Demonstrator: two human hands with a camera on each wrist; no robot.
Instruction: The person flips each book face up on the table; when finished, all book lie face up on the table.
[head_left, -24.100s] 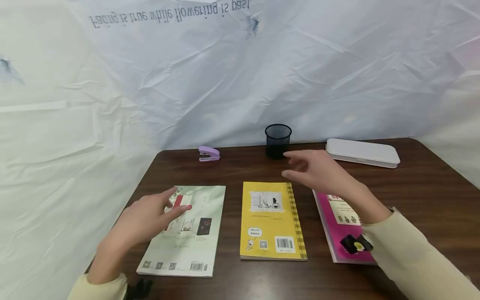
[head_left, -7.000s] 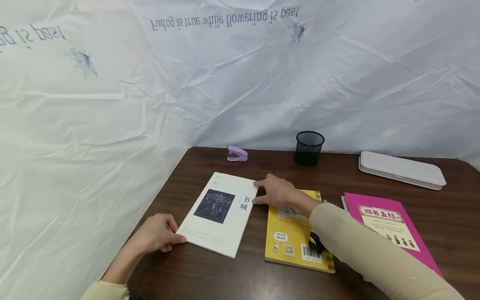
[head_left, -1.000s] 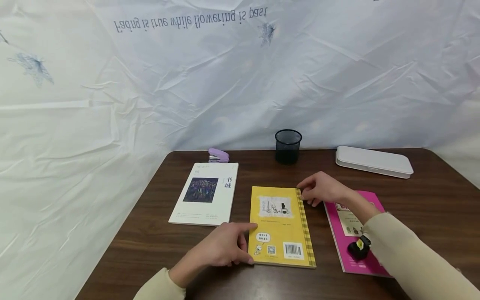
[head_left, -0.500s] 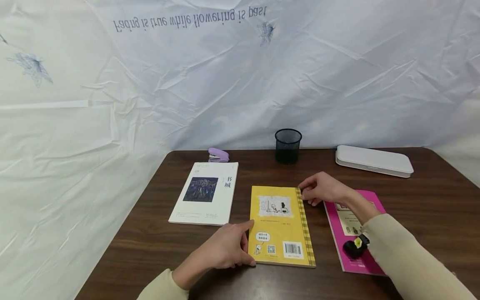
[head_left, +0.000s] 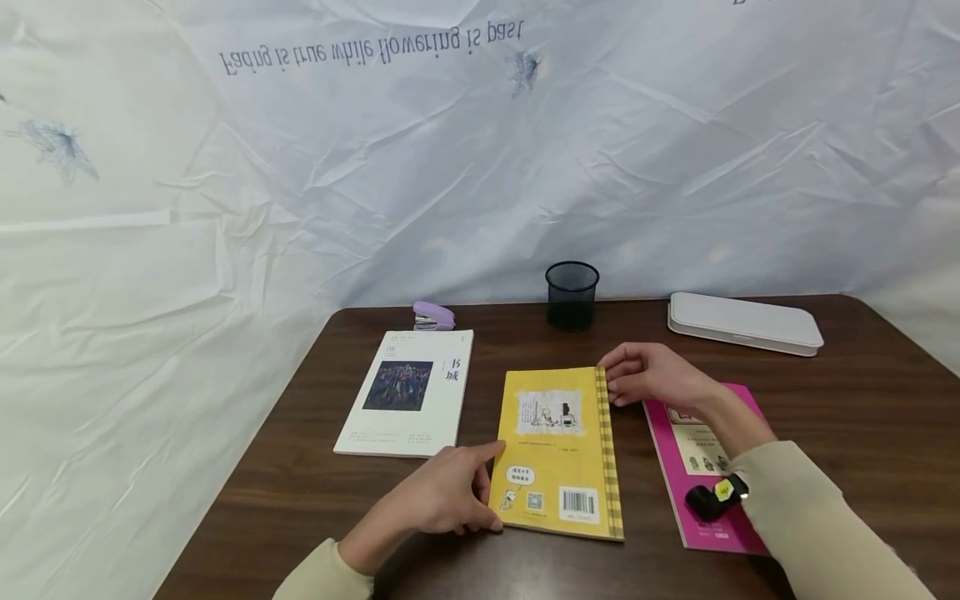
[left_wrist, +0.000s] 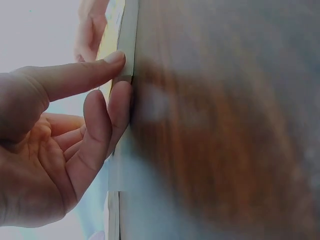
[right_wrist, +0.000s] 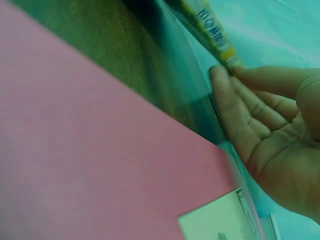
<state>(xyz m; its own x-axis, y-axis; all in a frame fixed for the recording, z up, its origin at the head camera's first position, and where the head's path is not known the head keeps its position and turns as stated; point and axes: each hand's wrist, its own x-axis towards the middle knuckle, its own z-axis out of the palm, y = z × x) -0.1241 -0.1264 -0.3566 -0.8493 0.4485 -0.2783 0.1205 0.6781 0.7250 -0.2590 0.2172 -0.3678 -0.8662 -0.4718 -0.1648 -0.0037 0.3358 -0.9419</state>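
The table [head_left: 862,400] is showing a dark wood grain with a soft sheen. The yellow book [head_left: 558,454], the white book [head_left: 408,392] and the pink book [head_left: 697,467] are all looking like paper with smooth covers (the pink one slightly glossy). The pen cup [head_left: 572,293] is appearing as black wire mesh, the flat case [head_left: 742,322] as matt white plastic, and the backdrop [head_left: 480,150] as creased, thin sheeting.

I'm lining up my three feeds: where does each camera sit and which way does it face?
Head: above, facing forward-down at the table; left hand and right hand show.
Left wrist: level with the tabletop; fingers pinch the yellow book.
Right wrist: low, over the pink book; its fingers show.
All three share the yellow book.
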